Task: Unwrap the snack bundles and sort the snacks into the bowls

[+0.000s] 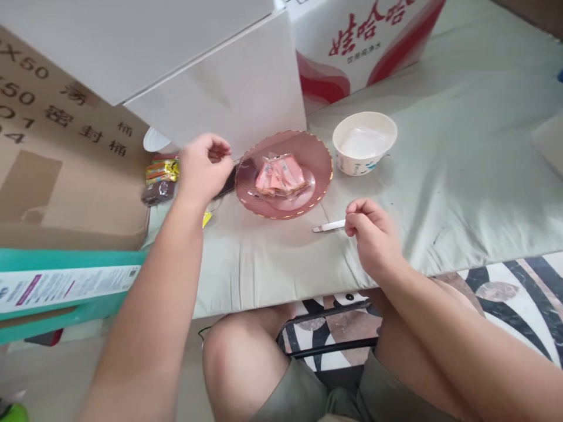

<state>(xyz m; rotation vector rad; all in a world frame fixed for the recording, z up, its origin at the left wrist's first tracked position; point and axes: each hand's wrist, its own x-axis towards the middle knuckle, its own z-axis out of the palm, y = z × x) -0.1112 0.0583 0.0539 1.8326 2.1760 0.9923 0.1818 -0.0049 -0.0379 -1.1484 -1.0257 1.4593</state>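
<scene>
My right hand [373, 237] is closed around a slim white utility knife [329, 226], its tip pointing left over the cloth. My left hand [206, 167] hovers by the left rim of a pink plate, fingers curled in; whatever they may hold is hidden. On the pink plate [250, 202], which has a scalloped gold edge, lies a pile of small pink packets [280, 176] in clear wrapping. Right of the plate stands a white paper bowl [358, 167] with clear plastic inside. A dark flat object [226, 186] shows partly behind my left hand.
White boxes [229, 88] and a red-and-white carton [365, 53] stand behind the plate. At the left are a large brown carton [65, 158], a teal box [88, 261] and several colourful snack packets [160, 173]. The cloth-covered surface [272, 269] ends just above my knees.
</scene>
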